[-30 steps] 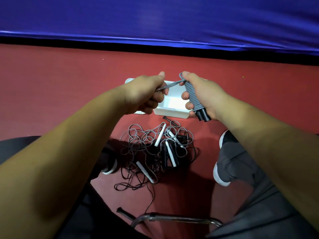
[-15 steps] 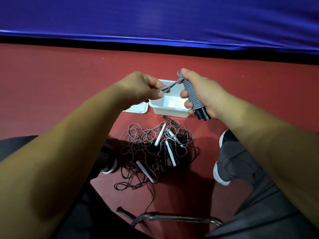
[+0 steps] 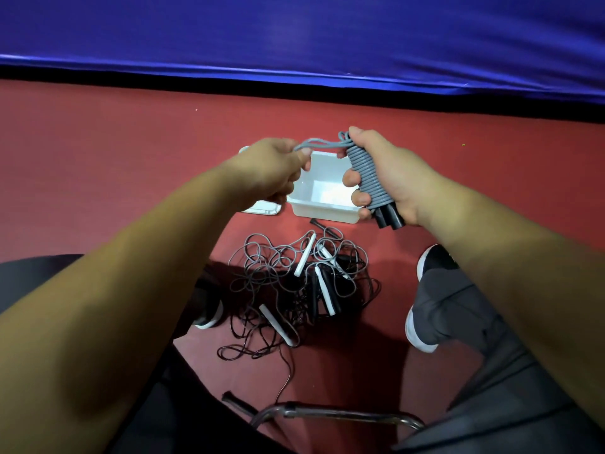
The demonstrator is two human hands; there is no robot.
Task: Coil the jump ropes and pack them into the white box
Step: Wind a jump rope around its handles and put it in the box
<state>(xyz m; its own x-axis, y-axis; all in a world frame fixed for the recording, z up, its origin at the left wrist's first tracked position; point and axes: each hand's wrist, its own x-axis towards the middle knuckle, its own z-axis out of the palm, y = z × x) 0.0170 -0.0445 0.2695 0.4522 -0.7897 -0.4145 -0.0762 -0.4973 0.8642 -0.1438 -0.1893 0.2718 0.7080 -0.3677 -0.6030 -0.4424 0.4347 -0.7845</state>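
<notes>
My right hand (image 3: pixel 386 178) grips a grey jump rope (image 3: pixel 368 178) wound tightly round its two black handles, whose ends stick out below my palm. My left hand (image 3: pixel 271 168) pinches the loose grey end loop of that rope, stretched between both hands. Both hands hover above the white box (image 3: pixel 322 209), which stands open on the red floor and shows nothing inside. Below it lies a tangled pile of jump ropes (image 3: pixel 301 286) with black and white handles and grey and black cords.
A white lid (image 3: pixel 263 208) lies left of the box, partly under my left hand. My shoes (image 3: pixel 422 322) flank the pile. A metal chair frame (image 3: pixel 327 414) crosses the bottom. A blue padded wall (image 3: pixel 294 37) bounds the red floor behind.
My left hand has drawn the rope's end loop out to the left and slightly up, so the loose length between my hands is longer. My right hand kept its grip on the bundle.
</notes>
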